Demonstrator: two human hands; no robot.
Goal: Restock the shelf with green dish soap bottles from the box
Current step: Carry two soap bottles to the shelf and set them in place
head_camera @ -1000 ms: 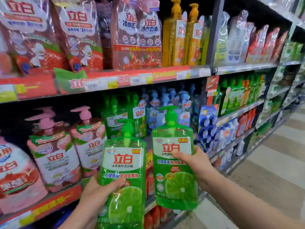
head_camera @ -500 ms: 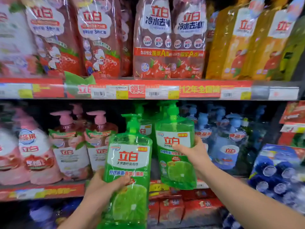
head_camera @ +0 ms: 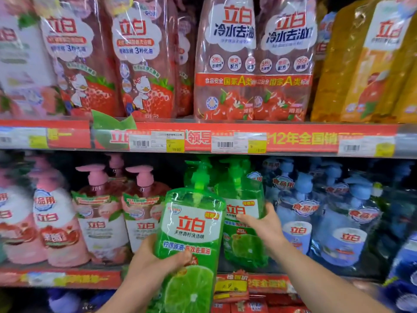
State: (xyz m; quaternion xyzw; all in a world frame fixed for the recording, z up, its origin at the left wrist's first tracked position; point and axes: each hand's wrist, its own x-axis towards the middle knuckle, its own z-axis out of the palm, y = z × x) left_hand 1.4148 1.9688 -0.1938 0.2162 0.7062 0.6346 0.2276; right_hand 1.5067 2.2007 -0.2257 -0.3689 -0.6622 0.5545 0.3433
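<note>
Green dish soap bottle [head_camera: 189, 231], lime label, upright, just in front of middle shelf [head_camera: 67, 277]; left hand [head_camera: 153, 265] grips its lower body, thumb across label; second green bottle [head_camera: 246, 251] at shelf's front edge, between pink pump bottles [head_camera: 99, 220] and blue pump bottles [head_camera: 343, 224] on shelf; right hand [head_camera: 262, 224] clasps its side; base resting on shelf or not: cannot tell.

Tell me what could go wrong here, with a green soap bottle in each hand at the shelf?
1. The right hand holds its green bottle single-handed right beside the blue bottles; it might slip or knock them.
2. The left hand holds the front bottle across the gap, so a pump could catch the upper shelf edge unseen.
</note>
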